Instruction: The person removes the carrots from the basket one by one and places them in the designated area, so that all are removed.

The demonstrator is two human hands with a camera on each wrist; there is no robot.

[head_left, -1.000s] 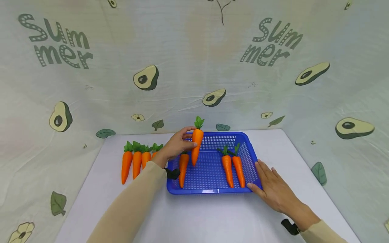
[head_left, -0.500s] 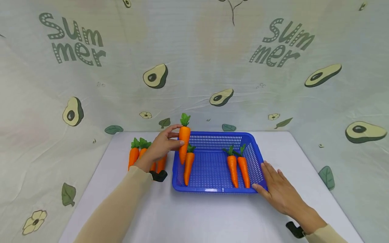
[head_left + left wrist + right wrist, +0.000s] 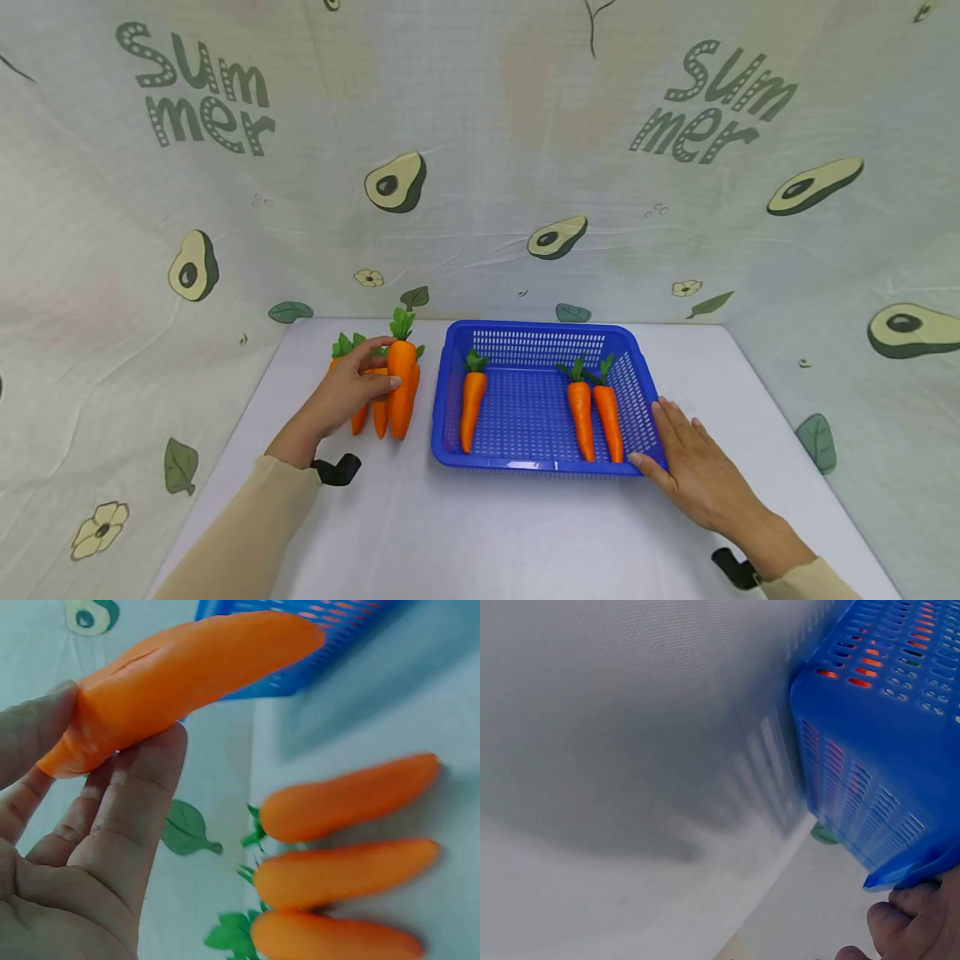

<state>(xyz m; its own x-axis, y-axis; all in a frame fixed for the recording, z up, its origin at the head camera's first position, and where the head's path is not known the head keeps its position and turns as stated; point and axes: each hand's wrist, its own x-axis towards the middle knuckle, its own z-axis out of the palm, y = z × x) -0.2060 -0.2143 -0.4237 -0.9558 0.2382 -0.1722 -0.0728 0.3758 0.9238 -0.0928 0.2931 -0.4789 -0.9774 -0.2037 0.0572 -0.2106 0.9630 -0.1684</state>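
Note:
My left hand (image 3: 341,396) pinches an orange toy carrot (image 3: 406,362) with a green leafy top, thumb on one side and fingers on the other. In the left wrist view this carrot (image 3: 187,667) is held above several loose carrots (image 3: 345,874) lying in a row on the table. A blue perforated basket (image 3: 487,462) stands right of that row. Inside it lie one carrot (image 3: 472,408) at the left and two carrots (image 3: 581,417) at the right. My right hand (image 3: 697,467) rests along the basket's right rim with straight fingers, its thumb near the front corner.
The white table (image 3: 525,533) ends at the back against a pale cloth (image 3: 465,100) printed with avocados, leaves and lettering. A black strap (image 3: 337,469) is on my left wrist, another strap (image 3: 735,568) on the right one.
My left hand has carried the carrot leftward from over the basket and lowered it to the row on the table. My right hand stays at the rim. The head view has shifted slightly.

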